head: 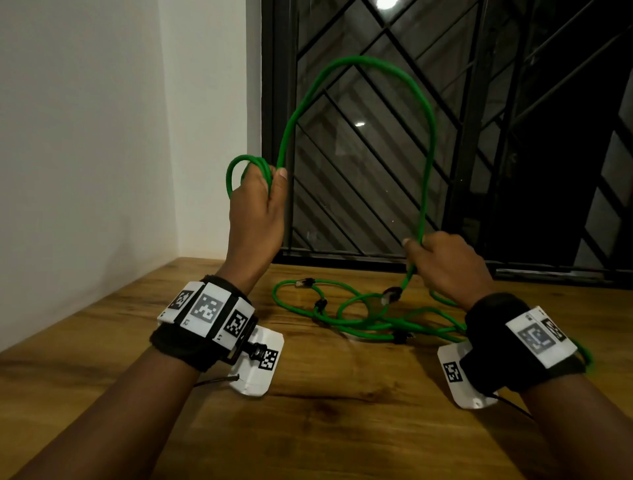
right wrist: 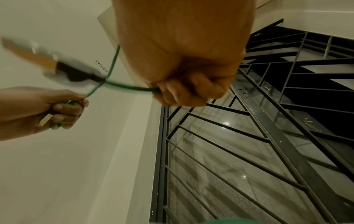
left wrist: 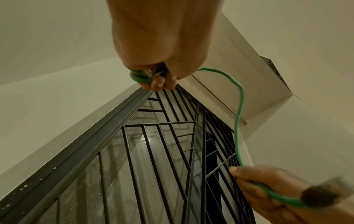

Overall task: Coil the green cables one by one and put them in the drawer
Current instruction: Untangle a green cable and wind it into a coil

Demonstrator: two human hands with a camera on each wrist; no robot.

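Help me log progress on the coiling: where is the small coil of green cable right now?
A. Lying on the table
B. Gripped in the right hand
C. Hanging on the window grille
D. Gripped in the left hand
D: the left hand grips the small coil, while the right hand holds only a single strand of the green cable.

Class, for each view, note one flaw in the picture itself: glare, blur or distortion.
Head view: lamp glare on the window. Left wrist view: the right hand is motion-blurred; the window bars bend. Right wrist view: a plug on the green cable is smeared.
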